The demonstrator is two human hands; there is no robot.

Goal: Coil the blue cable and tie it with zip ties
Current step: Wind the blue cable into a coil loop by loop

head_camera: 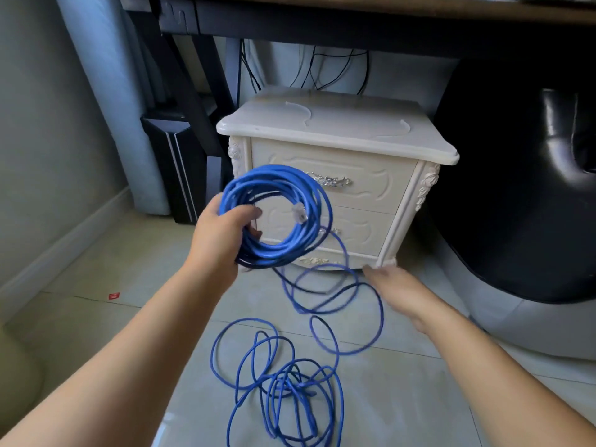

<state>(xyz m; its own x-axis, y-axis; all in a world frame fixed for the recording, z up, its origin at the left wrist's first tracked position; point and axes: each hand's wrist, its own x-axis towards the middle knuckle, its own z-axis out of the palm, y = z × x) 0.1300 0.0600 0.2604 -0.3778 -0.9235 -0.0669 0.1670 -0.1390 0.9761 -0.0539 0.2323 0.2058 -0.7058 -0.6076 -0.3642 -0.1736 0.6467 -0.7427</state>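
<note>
My left hand (219, 240) grips a round coil of the blue cable (283, 185), held up in front of a small cabinet. A clear plug (299, 213) hangs inside the coil's ring. From the coil the cable drops to the floor and spreads in loose tangled loops (290, 379) between my forearms. My right hand (396, 288) is flat and blurred, fingers stretched out, low beside the hanging cable loops; it holds nothing. Two pale curved zip ties (303, 111) (403, 129) lie on the cabinet top.
A cream two-drawer cabinet (338, 150) stands straight ahead on the tiled floor (161, 285). A black chair (532, 188) fills the right side. A dark desk frame (193, 79) and black wires sit behind. A small red scrap (114, 296) lies at the left.
</note>
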